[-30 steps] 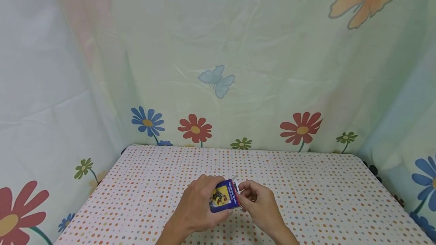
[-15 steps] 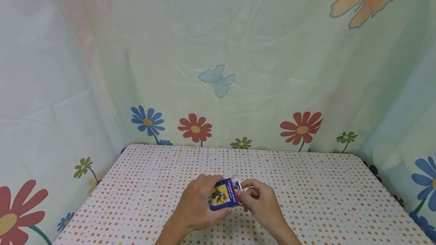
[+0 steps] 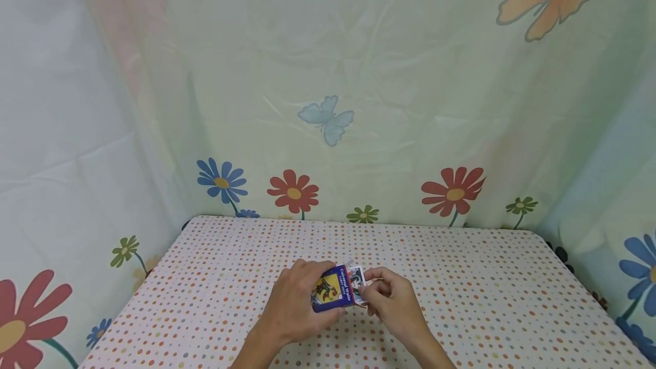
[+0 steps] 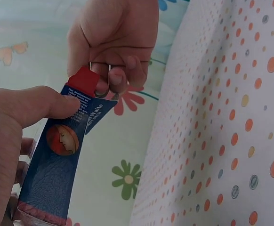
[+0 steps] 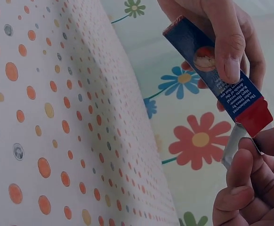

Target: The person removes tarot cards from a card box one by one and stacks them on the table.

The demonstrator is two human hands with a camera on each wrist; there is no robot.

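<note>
My left hand [image 3: 293, 303] grips a dark blue tarot card box [image 3: 328, 289], thumb along one narrow side and fingers round the other. The box is held above the table, its open end facing right. A tarot card [image 3: 356, 282] with a white border sticks partly out of that end. Thumb and fingers of my right hand [image 3: 396, 303] pinch the card's outer edge. A red side flap [image 4: 84, 80] stands out from the opening in the left wrist view. How many cards lie behind the visible one is hidden.
A table [image 3: 246, 255] with a polka-dot cover lies under both hands. Behind it and at the sides hangs a pale curtain [image 3: 389, 73] printed with flowers and butterflies.
The tarot card has slid further out of the box to the right, pinched by my right hand. My left hand and the box have shifted slightly left and up.
</note>
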